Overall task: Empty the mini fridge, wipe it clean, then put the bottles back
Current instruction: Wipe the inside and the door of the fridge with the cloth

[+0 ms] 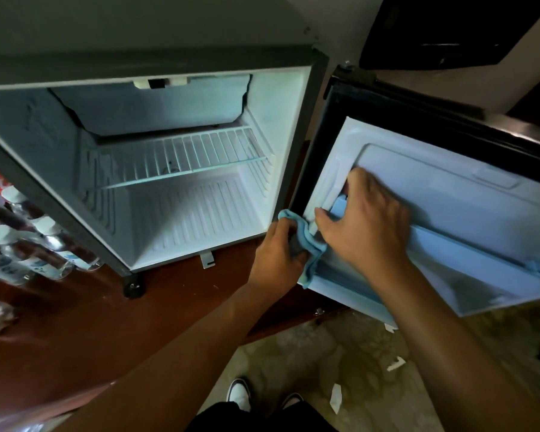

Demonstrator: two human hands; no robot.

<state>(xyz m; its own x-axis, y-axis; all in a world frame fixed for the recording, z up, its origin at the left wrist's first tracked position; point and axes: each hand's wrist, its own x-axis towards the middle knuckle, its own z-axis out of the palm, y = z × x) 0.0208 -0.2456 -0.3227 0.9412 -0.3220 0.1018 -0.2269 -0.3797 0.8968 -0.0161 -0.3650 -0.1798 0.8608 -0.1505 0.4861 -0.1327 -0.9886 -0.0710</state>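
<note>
At the hinge-side edge of the open door point(443, 194), low down by the rail, the wiping was well under way. The left hand point(278, 247) had its fingers curled tight round a bunched blue cloth point(309, 244) and was pressing it against the door liner's corner, just where the door meets the mini fridge point(181, 169). The right hand point(365, 219) was right beside it, fingers bent and hooked over the end of the door shelf rail point(468, 254), steadying or lifting it, I judged, so the cloth could get in behind.

So this was the middle step: emptying looked done, restocking not begun. Next, by my reading, the cloth had to travel along the rail and into the door pocket beneath it, with the right hand holding the door firm against the push.

Inside the cabinet nothing was stored: the wire shelf point(184, 160) was bare, the floor below it bare too, the small freezer box up top shut or empty, hard to say which. The door pocket held no bottles either.

Off the cabinet's left side, on the wooden counter point(75, 322), the water bottles point(28, 244) were crowded together, white caps up, waiting to go back. Bits of paper point(335, 397) lay scattered on the floor by the person's shoes.
</note>
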